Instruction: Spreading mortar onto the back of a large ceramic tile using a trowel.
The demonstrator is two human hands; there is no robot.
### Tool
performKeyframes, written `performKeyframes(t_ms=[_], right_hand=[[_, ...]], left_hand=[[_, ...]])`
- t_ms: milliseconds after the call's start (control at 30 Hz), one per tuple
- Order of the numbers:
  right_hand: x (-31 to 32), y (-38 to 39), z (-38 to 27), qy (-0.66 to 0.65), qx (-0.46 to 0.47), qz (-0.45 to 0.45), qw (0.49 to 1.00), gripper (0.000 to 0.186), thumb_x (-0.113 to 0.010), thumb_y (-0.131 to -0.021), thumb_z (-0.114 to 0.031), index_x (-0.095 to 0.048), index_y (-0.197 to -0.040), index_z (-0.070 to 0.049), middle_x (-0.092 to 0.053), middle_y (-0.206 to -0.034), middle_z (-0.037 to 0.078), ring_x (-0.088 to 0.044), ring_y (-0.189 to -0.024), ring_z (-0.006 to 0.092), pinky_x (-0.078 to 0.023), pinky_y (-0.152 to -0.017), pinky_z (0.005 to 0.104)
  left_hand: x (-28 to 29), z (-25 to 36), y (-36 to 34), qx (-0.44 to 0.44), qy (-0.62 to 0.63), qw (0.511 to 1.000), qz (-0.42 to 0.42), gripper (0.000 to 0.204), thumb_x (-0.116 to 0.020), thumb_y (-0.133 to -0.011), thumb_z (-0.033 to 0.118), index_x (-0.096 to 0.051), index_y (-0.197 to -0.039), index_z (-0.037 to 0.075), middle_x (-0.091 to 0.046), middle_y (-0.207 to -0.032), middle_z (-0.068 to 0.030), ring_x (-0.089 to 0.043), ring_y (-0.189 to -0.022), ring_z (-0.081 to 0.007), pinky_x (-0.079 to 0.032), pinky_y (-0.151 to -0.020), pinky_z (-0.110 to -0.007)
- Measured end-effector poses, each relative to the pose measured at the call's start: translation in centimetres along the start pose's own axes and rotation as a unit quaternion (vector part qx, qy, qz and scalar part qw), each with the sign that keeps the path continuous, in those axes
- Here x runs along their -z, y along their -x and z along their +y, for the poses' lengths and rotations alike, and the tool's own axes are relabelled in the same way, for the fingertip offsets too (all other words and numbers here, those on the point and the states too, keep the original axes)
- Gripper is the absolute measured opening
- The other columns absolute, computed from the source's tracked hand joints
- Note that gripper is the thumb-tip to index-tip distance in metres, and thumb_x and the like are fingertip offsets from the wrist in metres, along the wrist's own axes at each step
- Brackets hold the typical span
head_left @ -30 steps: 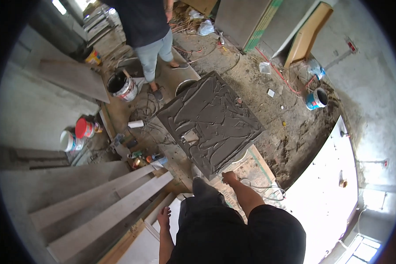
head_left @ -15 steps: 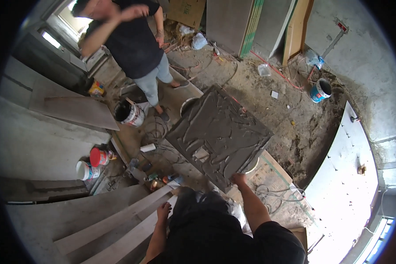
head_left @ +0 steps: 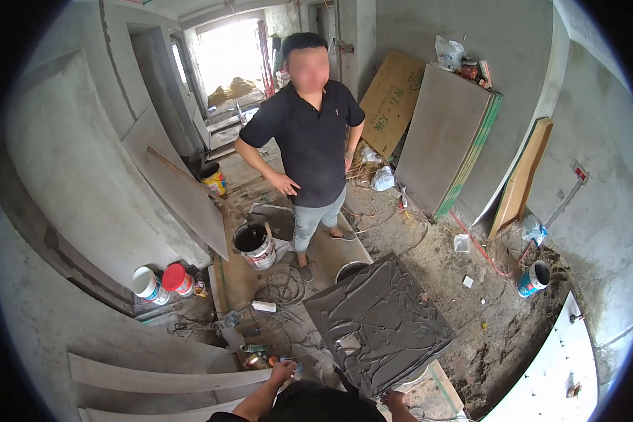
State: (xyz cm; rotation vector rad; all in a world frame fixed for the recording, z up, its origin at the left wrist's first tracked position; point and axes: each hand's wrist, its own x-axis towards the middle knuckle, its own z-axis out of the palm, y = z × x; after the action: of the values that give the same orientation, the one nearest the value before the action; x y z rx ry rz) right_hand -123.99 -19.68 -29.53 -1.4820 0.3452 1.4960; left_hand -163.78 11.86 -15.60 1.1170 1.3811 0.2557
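A square slab coated with ridged, wet grey mortar lies in front of me, propped on round buckets. A small pale patch shows near its left edge. My right hand is at the slab's near right edge with its fingers curled; what it grips there is hidden. My left hand hangs off to the left, fingers loose and apart, with nothing seen in it. Beneath it on the floor are several small bottles and tools.
A person in a dark shirt stands beyond the slab, hands on hips. A mortar bucket and coiled hose lie left. Boards lean on the back wall. A blue bucket and white panel are right.
The view has tilted up, so the slab and my hands appear lower. The other person has lowered a raised arm to the hip. My right hand stays by the slab's edge.
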Motion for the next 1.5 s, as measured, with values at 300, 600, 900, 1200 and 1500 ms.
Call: performKeyframes(t_ms=[300,600,900,1200,1500], right_hand=[[-13.2,7.5,-6.2,0.178,0.152,0.073,0.969,0.03,-0.065,-0.095,-0.019,-0.068,-0.105,0.008,-0.074,-0.087,0.017,-0.074,-0.071,0.0261,-0.062,-0.06,0.0378],[-9.6,13.0,-4.9,0.1,0.086,0.178,0.975,0.03,-0.065,-0.094,-0.021,-0.067,-0.105,0.007,-0.073,-0.087,0.019,-0.072,-0.065,0.0272,-0.057,-0.053,0.0363],[-3.0,9.0,7.1,-0.144,0.074,0.122,0.979,0.018,-0.058,-0.096,-0.026,-0.049,-0.099,-0.011,-0.051,-0.076,0.008,-0.048,-0.058,0.0217,-0.042,-0.049,0.0362],[-1.3,8.7,8.6,0.042,0.136,0.126,0.982,0.017,-0.066,-0.093,-0.015,-0.066,-0.09,0.001,-0.069,-0.076,0.014,-0.065,-0.058,0.023,-0.051,-0.049,0.0351],[0.2,10.4,4.3,0.134,0.118,0.122,0.976,0.025,-0.064,-0.095,-0.021,-0.071,-0.096,0.004,-0.074,-0.082,0.016,-0.072,-0.064,0.025,-0.057,-0.053,0.0361]], left_hand=[[1.2,-4.3,-2.6,0.104,-0.015,0.994,-0.024,0.034,-0.071,-0.091,0.033,-0.074,-0.102,0.001,-0.073,-0.087,-0.0072,-0.067,-0.071,-0.0174,-0.053,-0.06,-0.032],[1.2,-8.0,-4.8,0.143,0.121,0.964,-0.187,0.037,-0.071,-0.09,0.038,-0.074,-0.095,0.002,-0.074,-0.082,-0.0054,-0.068,-0.066,-0.0172,-0.052,-0.058,-0.03],[1.2,-0.2,-10.5,-0.378,-0.5,0.766,-0.145,0.019,-0.062,-0.086,0.031,-0.068,-0.083,0.013,-0.072,-0.08,-0.0075,-0.071,-0.075,-0.0295,-0.056,-0.063,-0.043],[-2.1,3.7,-11.6,-0.471,-0.467,0.748,0.002,0.013,-0.063,-0.08,0.025,-0.066,-0.083,0.013,-0.07,-0.084,-0.0087,-0.07,-0.078,-0.0304,-0.055,-0.065,-0.046],[-6.3,-3.3,-4.6,-0.12,-0.148,0.965,-0.179,0.023,-0.064,-0.096,0.034,-0.075,-0.101,0.014,-0.075,-0.095,-0.0051,-0.071,-0.084,-0.0184,-0.056,-0.074,-0.038]])
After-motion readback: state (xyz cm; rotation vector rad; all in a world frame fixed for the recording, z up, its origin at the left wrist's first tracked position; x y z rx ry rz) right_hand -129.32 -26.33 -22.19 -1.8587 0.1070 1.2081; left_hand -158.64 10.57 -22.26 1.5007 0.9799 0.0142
